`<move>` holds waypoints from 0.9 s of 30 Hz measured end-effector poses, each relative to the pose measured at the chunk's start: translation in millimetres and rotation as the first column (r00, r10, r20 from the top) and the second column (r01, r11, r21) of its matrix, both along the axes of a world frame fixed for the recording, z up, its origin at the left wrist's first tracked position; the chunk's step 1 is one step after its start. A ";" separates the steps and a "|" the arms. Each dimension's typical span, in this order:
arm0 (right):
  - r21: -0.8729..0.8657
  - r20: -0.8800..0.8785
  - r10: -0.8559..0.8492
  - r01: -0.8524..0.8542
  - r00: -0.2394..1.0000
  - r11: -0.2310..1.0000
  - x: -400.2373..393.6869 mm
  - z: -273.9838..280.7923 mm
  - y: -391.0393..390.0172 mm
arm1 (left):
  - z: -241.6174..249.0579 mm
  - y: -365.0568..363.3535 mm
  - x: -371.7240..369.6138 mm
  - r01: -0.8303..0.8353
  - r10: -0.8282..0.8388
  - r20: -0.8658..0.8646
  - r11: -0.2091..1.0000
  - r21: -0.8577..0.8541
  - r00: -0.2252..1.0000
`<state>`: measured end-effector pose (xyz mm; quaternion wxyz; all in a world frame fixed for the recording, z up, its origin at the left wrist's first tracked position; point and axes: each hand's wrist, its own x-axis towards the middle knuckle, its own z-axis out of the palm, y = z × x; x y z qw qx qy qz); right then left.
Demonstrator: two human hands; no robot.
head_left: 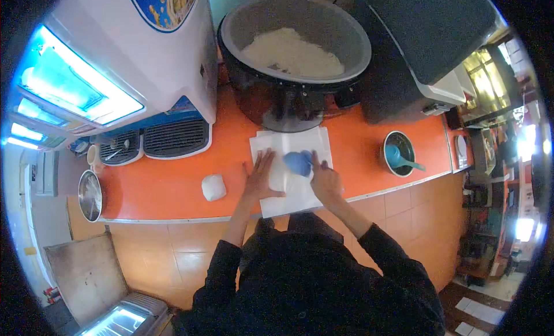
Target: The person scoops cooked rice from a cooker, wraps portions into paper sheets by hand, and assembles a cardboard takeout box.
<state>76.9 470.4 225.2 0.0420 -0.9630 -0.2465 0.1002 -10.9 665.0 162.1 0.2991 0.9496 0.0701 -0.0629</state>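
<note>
White sheets of paper [291, 194] lie on the orange counter in front of me, slightly overlapping and reaching its front edge. My left hand [261, 179] rests flat on the left part of the sheets, fingers spread. In my right hand [326, 183] is a blue rice scoop [298, 163], its rounded head held low over the middle of the paper and a little blurred. Left of my left hand sits a folded white paper packet [214, 187]. Directly behind the paper stands a large open rice cooker [259, 99] with white rice [291, 52] inside.
A metal bowl [385, 141] with a teal ladle [398, 157] stands to the right on the orange counter [156, 191]. Another metal bowl [90, 196] is at the left end. A white drink dispenser [173, 64] and a dark box-like appliance [392, 76] flank the cooker.
</note>
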 end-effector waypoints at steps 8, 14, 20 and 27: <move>0.255 0.278 0.167 -0.240 0.946 0.937 -30.6 -21.9 6.0 | -2.0 -3.2 4.7 -0.050 0.047 -0.093 0.998 -0.026 0.995; 0.331 -0.082 -0.044 0.069 0.996 0.941 -33.0 -26.8 39.8 | -19.5 -13.8 7.0 -0.155 0.167 0.201 0.985 -0.078 0.965; 0.393 -0.061 -0.061 0.080 0.996 0.916 -26.4 -29.6 49.1 | -41.8 -22.3 2.1 -0.167 0.181 0.137 0.980 -0.109 0.974; 0.398 -0.008 -0.049 0.048 0.999 0.916 -23.5 -39.8 31.6 | -17.9 -24.5 9.4 -0.180 0.179 0.020 0.983 0.045 0.984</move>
